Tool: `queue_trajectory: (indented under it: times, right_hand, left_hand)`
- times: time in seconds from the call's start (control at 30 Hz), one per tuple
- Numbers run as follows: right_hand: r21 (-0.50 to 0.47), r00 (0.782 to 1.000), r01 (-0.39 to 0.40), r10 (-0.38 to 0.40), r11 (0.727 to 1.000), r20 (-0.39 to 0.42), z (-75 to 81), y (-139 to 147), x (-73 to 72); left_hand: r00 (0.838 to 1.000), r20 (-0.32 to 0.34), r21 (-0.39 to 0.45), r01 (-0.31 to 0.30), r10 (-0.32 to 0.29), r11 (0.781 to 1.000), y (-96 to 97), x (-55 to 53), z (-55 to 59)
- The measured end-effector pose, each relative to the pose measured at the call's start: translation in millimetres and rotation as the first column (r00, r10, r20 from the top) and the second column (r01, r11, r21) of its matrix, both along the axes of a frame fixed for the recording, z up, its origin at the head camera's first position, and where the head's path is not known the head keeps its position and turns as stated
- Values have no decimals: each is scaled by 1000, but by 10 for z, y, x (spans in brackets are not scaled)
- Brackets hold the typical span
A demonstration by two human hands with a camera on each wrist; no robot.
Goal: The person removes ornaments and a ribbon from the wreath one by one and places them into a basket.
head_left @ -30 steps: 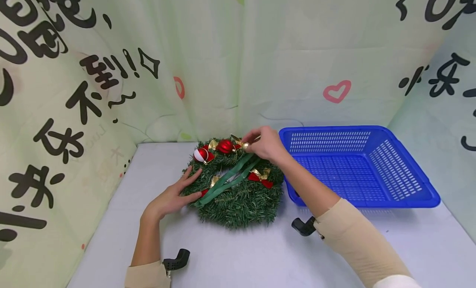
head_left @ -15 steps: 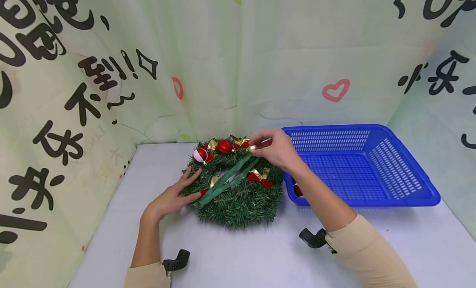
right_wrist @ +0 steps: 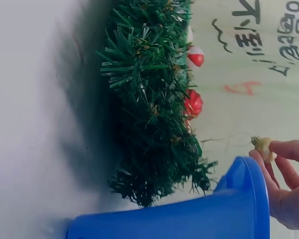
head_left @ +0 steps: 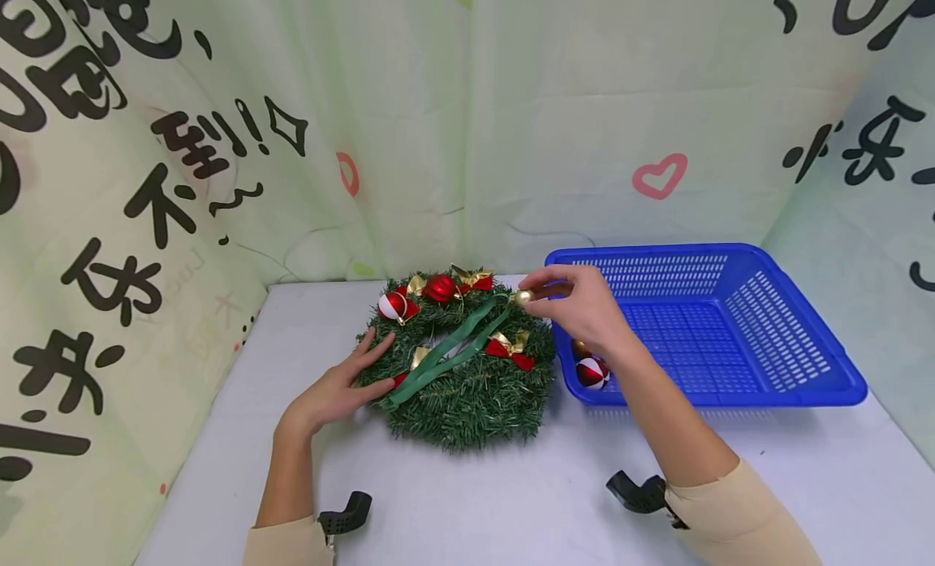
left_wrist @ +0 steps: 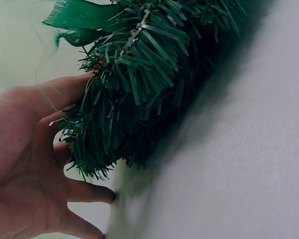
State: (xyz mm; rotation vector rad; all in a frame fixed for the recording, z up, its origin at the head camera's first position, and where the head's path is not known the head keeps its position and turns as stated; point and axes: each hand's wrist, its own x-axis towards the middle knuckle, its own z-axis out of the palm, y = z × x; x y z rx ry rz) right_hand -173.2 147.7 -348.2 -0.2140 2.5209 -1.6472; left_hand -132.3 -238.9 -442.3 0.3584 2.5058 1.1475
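Note:
A green wreath (head_left: 467, 412) lies on the table, dressed with red and gold bows (head_left: 511, 351), a red ball ornament (head_left: 441, 288), a red-and-white ball ornament (head_left: 393, 305) and a green ribbon (head_left: 445, 347). My left hand (head_left: 332, 395) rests on the wreath's left side with its fingers spread; in the left wrist view the thumb touches the greenery (left_wrist: 134, 74). Between thumb and fingers my right hand (head_left: 580, 302) pinches a small gold ball ornament (head_left: 523, 298), above the wreath's upper right edge. A thin thread trails from that ornament in the right wrist view.
A blue plastic basket (head_left: 811, 322) stands right of the wreath, close to its edge. Near its left front corner lie a red-and-white ball (head_left: 592, 373) and a gold ball (head_left: 580, 349). Printed curtains (head_left: 409, 103) hang behind and at both sides.
My right hand has moved right, toward the basket, with the gold ball ornament still pinched. The balls in the basket have come into view. My left hand has stayed put.

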Motion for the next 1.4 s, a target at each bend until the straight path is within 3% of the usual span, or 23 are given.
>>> queue_trajectory:
  times: [0.6,1.07,1.4]
  right_hand:
    - [14,992,126,-126,992,26,-57,529,319]
    - [41,993,114,-113,993,-16,-89,883,444]
    - [111,992,129,-129,985,-7,-102,1034,527]
  left_hand:
    - [1000,-6,-12,5,-6,1000,-13,-10,8]
    - [1000,3,-4,3,-3,1000,-7,1,8]
    - [1000,0,-14,-2,2,1000,5,-4,11]
